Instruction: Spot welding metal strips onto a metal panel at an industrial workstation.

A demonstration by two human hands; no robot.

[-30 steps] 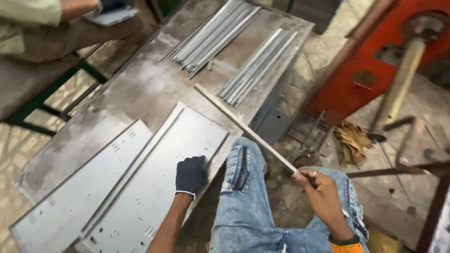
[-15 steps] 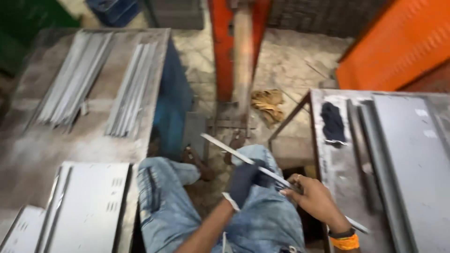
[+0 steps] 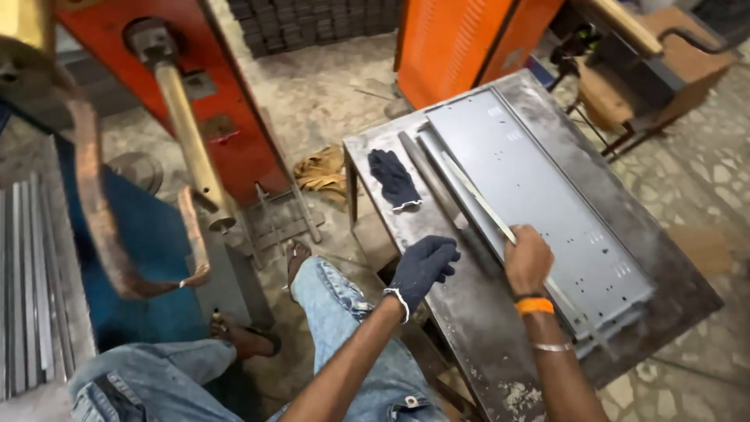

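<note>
Between the curled fingers of the bare right hand (image 3: 528, 258) lies a thin metal strip (image 3: 478, 197), gripped near its lower part and resting along the left edge of the grey perforated panel (image 3: 547, 195) on the steel table (image 3: 469, 320). Placement looks nearly done; letting go remains. Just left, the gloved left hand (image 3: 423, 266) hovers loosely curled, empty. A spare dark glove (image 3: 393, 178) lies farther up the table.

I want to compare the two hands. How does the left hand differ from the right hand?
The left hand wears a dark glove; the right hand is bare, with an orange band at the wrist. The left hand hovers at the edge of the metal table and holds nothing; the right hand has its grip on a thin metal strip lying along the grey sheet panel. Both reach over the table.
</note>
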